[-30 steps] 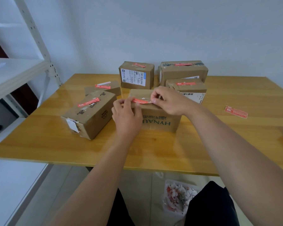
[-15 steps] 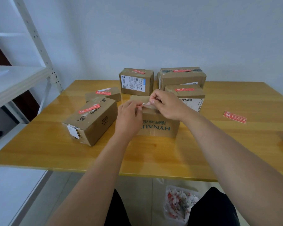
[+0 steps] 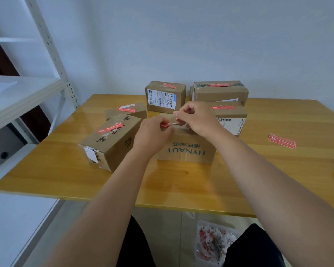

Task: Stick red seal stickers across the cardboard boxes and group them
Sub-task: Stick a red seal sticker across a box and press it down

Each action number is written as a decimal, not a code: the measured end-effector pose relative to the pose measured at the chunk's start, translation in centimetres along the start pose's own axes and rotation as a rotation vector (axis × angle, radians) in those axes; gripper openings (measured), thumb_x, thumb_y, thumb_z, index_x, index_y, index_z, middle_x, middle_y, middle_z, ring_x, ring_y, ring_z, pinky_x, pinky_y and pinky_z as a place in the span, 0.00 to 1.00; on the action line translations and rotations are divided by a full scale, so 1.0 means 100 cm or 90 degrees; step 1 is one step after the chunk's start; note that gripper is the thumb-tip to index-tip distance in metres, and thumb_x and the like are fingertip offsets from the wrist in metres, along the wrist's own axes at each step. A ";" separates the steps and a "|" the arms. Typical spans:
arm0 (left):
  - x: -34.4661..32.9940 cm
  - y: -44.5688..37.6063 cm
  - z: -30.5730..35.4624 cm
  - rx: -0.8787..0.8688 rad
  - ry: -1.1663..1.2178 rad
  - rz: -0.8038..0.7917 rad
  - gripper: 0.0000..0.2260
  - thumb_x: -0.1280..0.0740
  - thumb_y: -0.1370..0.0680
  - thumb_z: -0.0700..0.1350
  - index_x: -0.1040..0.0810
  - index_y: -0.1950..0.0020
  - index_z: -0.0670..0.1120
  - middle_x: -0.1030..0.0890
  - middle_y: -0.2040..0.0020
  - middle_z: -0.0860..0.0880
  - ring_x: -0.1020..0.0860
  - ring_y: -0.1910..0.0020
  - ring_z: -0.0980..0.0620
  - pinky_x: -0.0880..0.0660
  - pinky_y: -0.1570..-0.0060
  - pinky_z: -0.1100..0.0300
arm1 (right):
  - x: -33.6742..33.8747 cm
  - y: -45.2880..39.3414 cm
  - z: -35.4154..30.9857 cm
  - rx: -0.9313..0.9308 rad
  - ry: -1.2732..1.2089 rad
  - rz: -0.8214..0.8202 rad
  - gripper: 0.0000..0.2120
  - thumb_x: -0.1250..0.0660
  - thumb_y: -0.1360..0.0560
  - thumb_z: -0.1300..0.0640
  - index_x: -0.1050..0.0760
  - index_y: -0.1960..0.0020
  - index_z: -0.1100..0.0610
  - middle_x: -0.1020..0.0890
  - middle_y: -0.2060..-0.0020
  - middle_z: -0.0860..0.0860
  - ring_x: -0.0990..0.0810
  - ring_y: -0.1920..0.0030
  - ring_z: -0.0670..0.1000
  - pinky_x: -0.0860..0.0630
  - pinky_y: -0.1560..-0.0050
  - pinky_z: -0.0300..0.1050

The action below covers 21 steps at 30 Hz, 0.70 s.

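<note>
Wooden table (image 3: 258,180), pale wall behind. Red seal sticker (image 3: 166,125) pinched between fingers of left hand (image 3: 152,134) and right hand (image 3: 196,119), just above HYNAUT box (image 3: 187,149). Sealed boxes beyond fingers; loose sticker (image 3: 281,141) far right.
</note>
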<state>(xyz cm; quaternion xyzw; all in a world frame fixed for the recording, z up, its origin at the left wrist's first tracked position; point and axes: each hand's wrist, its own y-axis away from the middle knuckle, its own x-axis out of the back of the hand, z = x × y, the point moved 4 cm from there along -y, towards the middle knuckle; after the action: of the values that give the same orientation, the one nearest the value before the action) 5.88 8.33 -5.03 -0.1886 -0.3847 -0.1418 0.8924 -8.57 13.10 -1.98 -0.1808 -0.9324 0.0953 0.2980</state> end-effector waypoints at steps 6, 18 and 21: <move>-0.001 0.009 0.001 -0.003 0.038 0.017 0.18 0.36 0.20 0.51 0.29 0.30 0.49 0.26 0.38 0.53 0.33 0.37 0.52 0.33 0.41 0.56 | -0.007 0.000 0.000 -0.037 -0.021 0.021 0.02 0.32 0.24 0.62 0.24 0.53 0.56 0.16 0.61 0.52 0.15 0.63 0.47 0.18 0.56 0.50; -0.003 0.006 -0.005 0.013 0.067 0.027 0.16 0.34 0.21 0.52 0.26 0.34 0.50 0.25 0.41 0.54 0.29 0.38 0.52 0.29 0.37 0.51 | -0.004 0.004 0.001 -0.087 -0.167 0.027 0.07 0.31 0.25 0.65 0.22 0.48 0.58 0.15 0.62 0.53 0.15 0.63 0.51 0.19 0.59 0.44; -0.003 0.005 -0.005 0.007 0.080 0.023 0.17 0.34 0.21 0.52 0.26 0.33 0.50 0.25 0.42 0.54 0.29 0.38 0.51 0.29 0.37 0.50 | -0.003 0.005 0.001 -0.076 -0.167 0.023 0.07 0.32 0.25 0.65 0.22 0.48 0.59 0.15 0.63 0.52 0.15 0.63 0.52 0.19 0.58 0.46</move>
<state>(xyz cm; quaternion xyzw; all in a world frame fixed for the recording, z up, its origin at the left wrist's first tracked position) 6.19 8.64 -5.69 -0.1818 -0.3254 -0.1349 0.9181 -8.23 13.39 -2.37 -0.2006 -0.9640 0.0681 0.1605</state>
